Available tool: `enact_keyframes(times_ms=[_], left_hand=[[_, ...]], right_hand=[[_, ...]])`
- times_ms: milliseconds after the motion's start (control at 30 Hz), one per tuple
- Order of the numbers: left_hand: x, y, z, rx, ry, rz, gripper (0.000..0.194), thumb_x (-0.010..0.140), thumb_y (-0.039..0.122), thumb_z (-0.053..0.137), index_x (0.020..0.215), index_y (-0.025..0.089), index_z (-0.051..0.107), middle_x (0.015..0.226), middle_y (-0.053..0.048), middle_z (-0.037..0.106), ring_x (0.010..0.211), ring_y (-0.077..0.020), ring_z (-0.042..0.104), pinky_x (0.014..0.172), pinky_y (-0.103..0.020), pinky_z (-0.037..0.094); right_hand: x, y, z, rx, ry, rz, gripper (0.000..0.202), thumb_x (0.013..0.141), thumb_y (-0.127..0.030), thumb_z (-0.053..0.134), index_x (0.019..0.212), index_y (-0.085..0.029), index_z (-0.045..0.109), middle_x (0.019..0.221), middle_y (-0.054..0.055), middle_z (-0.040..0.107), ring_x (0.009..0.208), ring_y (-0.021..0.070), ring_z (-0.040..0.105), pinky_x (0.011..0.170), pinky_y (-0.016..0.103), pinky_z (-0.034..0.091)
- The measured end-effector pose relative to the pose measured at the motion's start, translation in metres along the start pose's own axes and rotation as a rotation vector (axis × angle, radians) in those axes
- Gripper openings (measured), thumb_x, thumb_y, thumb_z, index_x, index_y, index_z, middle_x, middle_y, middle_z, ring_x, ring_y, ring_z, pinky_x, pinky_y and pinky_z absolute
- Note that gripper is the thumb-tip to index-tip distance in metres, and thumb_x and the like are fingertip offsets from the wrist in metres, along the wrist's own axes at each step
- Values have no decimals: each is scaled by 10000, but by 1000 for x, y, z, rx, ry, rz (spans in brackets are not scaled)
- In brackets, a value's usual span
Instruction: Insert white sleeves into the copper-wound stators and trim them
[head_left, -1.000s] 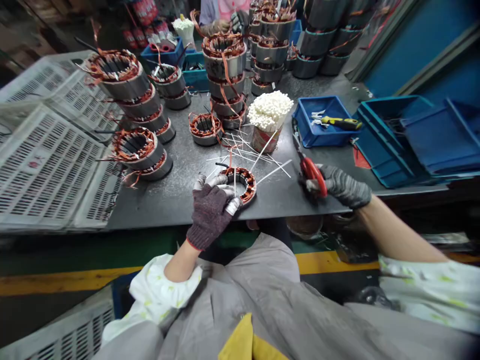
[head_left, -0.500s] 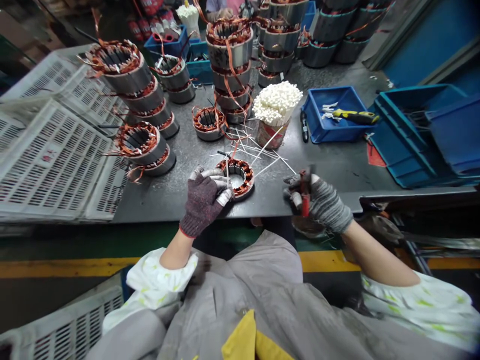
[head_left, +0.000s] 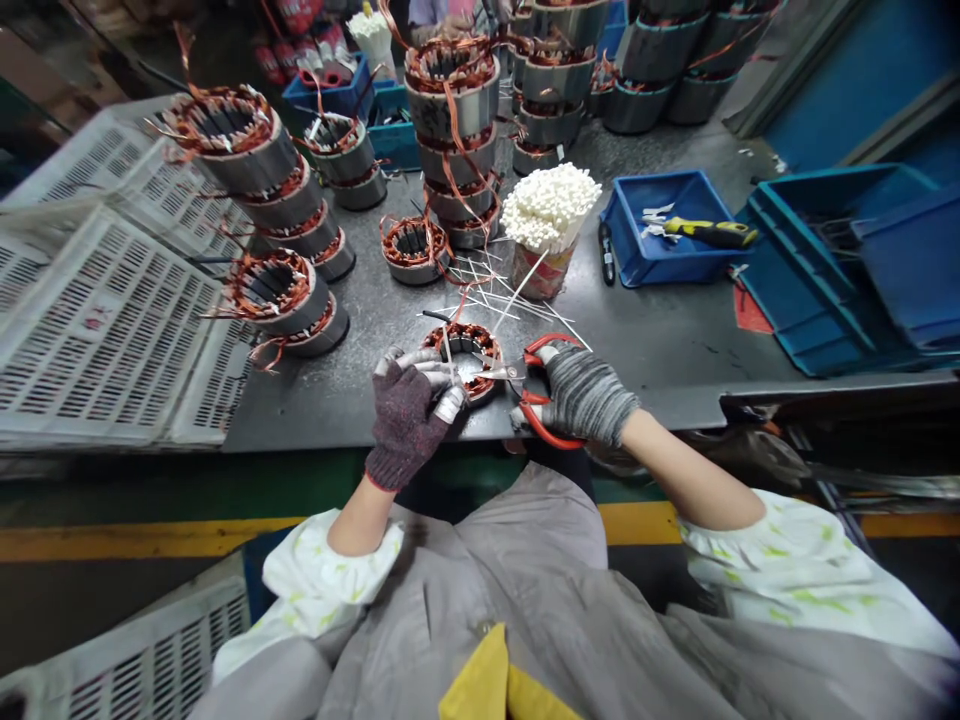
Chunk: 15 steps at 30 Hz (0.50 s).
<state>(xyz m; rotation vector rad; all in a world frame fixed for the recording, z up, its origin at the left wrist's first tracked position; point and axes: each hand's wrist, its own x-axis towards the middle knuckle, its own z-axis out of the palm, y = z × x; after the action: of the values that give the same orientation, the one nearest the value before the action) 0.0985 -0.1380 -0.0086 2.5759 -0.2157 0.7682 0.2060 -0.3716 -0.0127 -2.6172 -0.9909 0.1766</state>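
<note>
My left hand (head_left: 409, 412), in a dark purple glove with taped fingertips, grips the left side of a small stator (head_left: 491, 346) with copper windings, lying near the table's front edge. A thin white strip (head_left: 448, 345) stands up from the stator beside those fingers. In my right hand (head_left: 592, 392), gloved in grey stripes, is a pair of red-handled scissors (head_left: 507, 373). Its handles are spread, and the blades point left over the stator's right rim. Long thin white sticks (head_left: 517, 298) lie scattered just behind the stator, one of them leaning.
A cup (head_left: 541, 272) packed with white sticks stands behind. Stacked stators (head_left: 454, 110) rise at the back and left. To the right are a black marker (head_left: 607, 255), a blue bin (head_left: 667, 265) with a yellow-black tool and teal crates (head_left: 795, 290). White perforated crates (head_left: 112, 330) stand left.
My right hand has moved left, bringing the scissors from beside the stator to its rim, with their handles now spread. My left hand stays on the stator.
</note>
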Motion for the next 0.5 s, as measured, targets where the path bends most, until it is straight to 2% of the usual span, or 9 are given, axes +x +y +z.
enact_keyframes(times_ms=[200, 333, 500], left_hand=[[-9, 13, 4, 65, 49, -39, 70, 927, 293, 610, 906, 244, 656, 1007, -41, 758, 1164, -264, 651, 1095, -515, 399], [-14, 23, 7, 157, 86, -33, 48, 934, 276, 629, 925, 233, 649, 1022, -57, 753, 1174, -277, 643, 1053, -500, 414], [-16, 27, 7, 173, 107, -10, 39, 936, 259, 638, 935, 220, 640, 1005, -66, 751, 1156, -284, 650, 1017, -486, 436]], right_hand=[[-18, 2, -17, -101, -258, 142, 516, 845, -662, 607, 1046, -195, 696, 852, 109, 762, 742, 269, 713, 627, 307, 426], [-21, 0, -15, -181, -224, 204, 538, 880, -679, 555, 1070, -194, 689, 896, 134, 773, 774, 289, 733, 636, 317, 444], [3, -11, -12, -148, -128, 265, 562, 868, -657, 588, 1162, -184, 664, 1072, 165, 762, 897, 302, 739, 725, 347, 523]])
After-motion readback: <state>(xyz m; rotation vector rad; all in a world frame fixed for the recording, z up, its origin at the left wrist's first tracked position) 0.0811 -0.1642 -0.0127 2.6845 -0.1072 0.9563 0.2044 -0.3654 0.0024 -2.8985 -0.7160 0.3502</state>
